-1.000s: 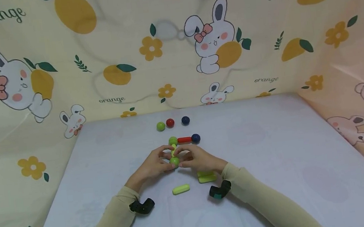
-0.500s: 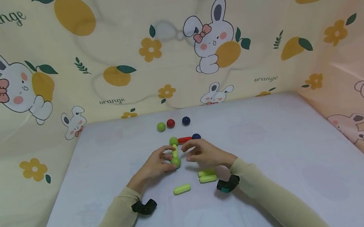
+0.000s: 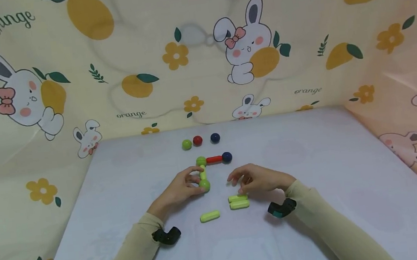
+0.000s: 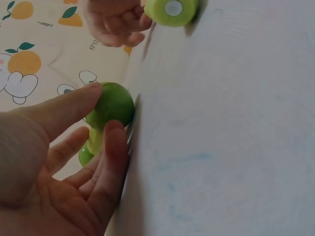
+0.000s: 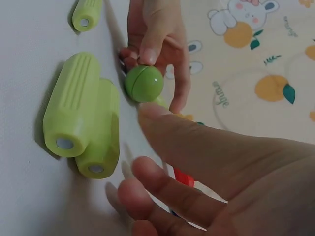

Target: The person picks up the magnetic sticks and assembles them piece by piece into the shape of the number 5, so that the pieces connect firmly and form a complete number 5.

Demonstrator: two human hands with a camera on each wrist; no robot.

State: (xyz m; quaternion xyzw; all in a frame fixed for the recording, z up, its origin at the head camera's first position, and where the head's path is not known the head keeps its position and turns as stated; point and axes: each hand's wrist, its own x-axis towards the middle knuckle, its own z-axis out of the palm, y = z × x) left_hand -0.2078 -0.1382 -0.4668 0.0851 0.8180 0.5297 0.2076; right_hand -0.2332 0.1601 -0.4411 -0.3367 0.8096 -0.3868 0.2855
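Observation:
My left hand (image 3: 175, 191) pinches a green ball (image 3: 205, 185) between thumb and fingers at the near end of a joined figure. From that ball a yellow-green rod (image 3: 203, 173) runs to a second green ball (image 3: 201, 161). There a red rod (image 3: 214, 160) leads right to a dark blue ball (image 3: 227, 157). My right hand (image 3: 262, 178) holds nothing; its fingers hang loosely bent just above two yellow-green rods lying side by side, the nearer rod (image 3: 239, 204) and the farther rod (image 3: 236, 198). In the right wrist view the ribbed rods (image 5: 74, 105) show silver discs on their ends.
A single yellow-green rod (image 3: 209, 216) lies nearer the person. At the back of the white table (image 3: 312, 157) stand a loose green ball (image 3: 186, 144), a red ball (image 3: 197, 140) and a dark blue ball (image 3: 215, 138). A printed cloth (image 3: 202, 75) hangs behind.
My right hand has let go of the figure and moved right and slightly nearer, over the pair of yellow-green rods. The left hand stays on the near green ball.

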